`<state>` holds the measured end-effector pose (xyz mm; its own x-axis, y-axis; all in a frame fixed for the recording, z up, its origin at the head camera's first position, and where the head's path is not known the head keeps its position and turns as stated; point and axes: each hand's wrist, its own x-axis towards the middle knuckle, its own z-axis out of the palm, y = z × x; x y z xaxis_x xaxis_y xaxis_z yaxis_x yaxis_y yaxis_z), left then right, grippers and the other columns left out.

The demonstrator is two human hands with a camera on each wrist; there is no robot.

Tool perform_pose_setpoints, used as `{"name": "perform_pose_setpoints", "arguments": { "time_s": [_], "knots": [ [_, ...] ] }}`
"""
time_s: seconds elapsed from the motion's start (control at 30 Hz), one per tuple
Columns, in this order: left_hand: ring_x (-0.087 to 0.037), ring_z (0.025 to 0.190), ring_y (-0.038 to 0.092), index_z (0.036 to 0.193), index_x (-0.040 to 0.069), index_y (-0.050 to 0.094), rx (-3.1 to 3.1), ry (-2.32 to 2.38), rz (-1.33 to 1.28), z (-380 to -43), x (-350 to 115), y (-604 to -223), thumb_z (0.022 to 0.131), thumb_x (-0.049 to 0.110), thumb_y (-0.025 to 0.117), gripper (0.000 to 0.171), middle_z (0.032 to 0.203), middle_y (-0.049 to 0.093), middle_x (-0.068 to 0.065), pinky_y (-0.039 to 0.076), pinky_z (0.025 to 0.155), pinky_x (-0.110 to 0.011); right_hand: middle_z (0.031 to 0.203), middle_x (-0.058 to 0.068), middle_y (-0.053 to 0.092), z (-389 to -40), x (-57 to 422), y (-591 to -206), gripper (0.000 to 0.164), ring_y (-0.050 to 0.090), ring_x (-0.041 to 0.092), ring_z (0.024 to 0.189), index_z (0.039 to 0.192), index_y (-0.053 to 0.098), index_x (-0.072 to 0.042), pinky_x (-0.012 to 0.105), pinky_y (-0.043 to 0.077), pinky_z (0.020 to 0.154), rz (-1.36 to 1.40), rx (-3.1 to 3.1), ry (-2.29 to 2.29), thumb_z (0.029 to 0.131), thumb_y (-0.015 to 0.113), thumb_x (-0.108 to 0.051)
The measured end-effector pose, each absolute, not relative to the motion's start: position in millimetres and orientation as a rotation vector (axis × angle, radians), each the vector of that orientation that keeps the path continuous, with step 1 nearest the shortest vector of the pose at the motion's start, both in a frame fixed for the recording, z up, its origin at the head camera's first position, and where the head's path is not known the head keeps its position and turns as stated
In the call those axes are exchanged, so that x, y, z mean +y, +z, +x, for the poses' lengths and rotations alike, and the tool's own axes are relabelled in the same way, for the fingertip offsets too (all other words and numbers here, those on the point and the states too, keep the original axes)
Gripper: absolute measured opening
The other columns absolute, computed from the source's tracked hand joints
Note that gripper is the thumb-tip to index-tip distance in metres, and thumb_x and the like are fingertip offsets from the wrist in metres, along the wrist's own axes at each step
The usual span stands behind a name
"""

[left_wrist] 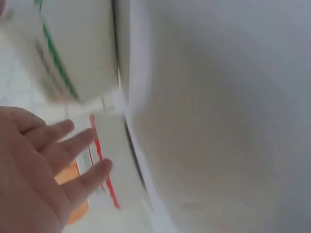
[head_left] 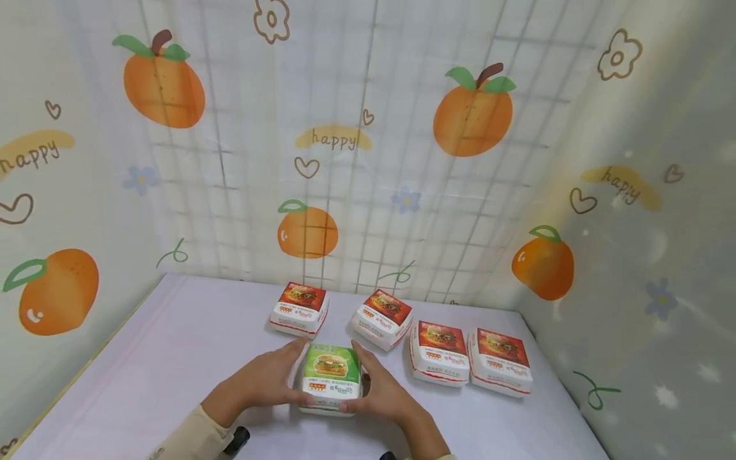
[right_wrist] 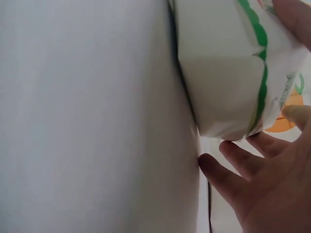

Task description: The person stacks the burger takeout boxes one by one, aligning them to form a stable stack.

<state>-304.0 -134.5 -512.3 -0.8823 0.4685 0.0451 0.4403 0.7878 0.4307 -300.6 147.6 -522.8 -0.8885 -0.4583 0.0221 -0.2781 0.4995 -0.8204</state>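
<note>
A burger box with a green lid and white sides [head_left: 332, 370] sits on the table [head_left: 172, 358] between both hands. My left hand [head_left: 266, 381] holds its left side, thumb at the front corner and index finger toward the back; in the left wrist view its other fingers [left_wrist: 80, 187] spread out past the box. On the right side my right hand [head_left: 382, 388] grips the same box, thumb along the front. Its fingertips [right_wrist: 231, 148] reach the box's far edge in the right wrist view.
Behind and to the right stand several red-lidded burger boxes: one at the back left [head_left: 299, 310], a turned one [head_left: 382, 319], and two side by side on the right [head_left: 439, 354]. A printed curtain [head_left: 241, 211] rises behind the table and along its sides.
</note>
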Motion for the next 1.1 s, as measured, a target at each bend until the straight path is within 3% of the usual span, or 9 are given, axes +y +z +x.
{"name": "perform_pose_setpoints", "arguments": {
  "time_s": [0.17,0.33,0.47,0.77,0.93,1.1],
  "knots": [
    [-0.024,0.139,0.034,0.155,0.011,0.026,2.97,0.736,0.739,-317.9,-154.9,-493.7,0.074,0.08,0.057,0.111,0.156,0.031,-0.004,0.033,0.109,-0.046,0.154,0.011,0.027,-302.6,154.6,-519.1,0.124,0.032,0.032,0.136,0.158,0.016,-0.022,0.054,0.031,0.107,-0.64,2.565,-1.316,0.062,0.09,-0.046],
    [-0.028,0.137,0.036,0.153,0.011,0.033,3.039,0.738,0.695,-337.1,-176.5,-483.8,0.076,0.072,0.065,0.104,0.152,0.038,-0.008,0.034,0.108,-0.049,0.155,0.012,0.025,-301.5,161.4,-518.7,0.124,0.029,0.032,0.138,0.157,0.015,-0.028,0.052,0.031,0.108,-0.632,2.56,-1.319,0.061,0.091,-0.045],
    [-0.029,0.138,0.035,0.154,0.012,0.029,3.043,0.715,0.642,-361.8,-191.3,-486.5,0.074,0.072,0.067,0.107,0.153,0.036,-0.008,0.033,0.108,-0.05,0.156,0.011,0.025,-300.4,165.6,-518.9,0.125,0.03,0.032,0.138,0.157,0.014,-0.032,0.051,0.033,0.107,-0.622,2.544,-1.324,0.06,0.092,-0.043],
    [-0.036,0.14,0.028,0.154,0.001,0.02,2.932,0.705,0.488,-409.8,-212.9,-495.5,0.067,0.081,0.064,0.126,0.154,0.029,-0.018,0.026,0.111,-0.053,0.156,0.004,0.025,-301.8,163.7,-520.5,0.124,0.031,0.028,0.138,0.156,0.015,-0.038,0.052,0.027,0.109,-0.609,2.53,-1.285,0.058,0.092,-0.045],
    [-0.035,0.142,0.025,0.155,0.003,0.017,2.865,0.804,0.464,-421.8,-211.2,-496.9,0.064,0.084,0.063,0.13,0.156,0.026,-0.017,0.023,0.112,-0.054,0.156,0.005,0.025,-301.1,162.5,-519.3,0.124,0.033,0.028,0.137,0.157,0.018,-0.03,0.052,0.029,0.108,-0.608,2.527,-1.261,0.059,0.092,-0.044],
    [-0.032,0.144,0.021,0.156,0.006,0.015,2.858,0.847,0.485,-433.5,-203.5,-495.9,0.067,0.082,0.062,0.127,0.159,0.021,-0.014,0.021,0.113,-0.051,0.156,0.008,0.025,-300.1,163.9,-513.7,0.124,0.031,0.03,0.137,0.157,0.018,-0.025,0.059,0.027,0.108,-0.609,2.552,-1.211,0.06,0.091,-0.047]
  ]
}}
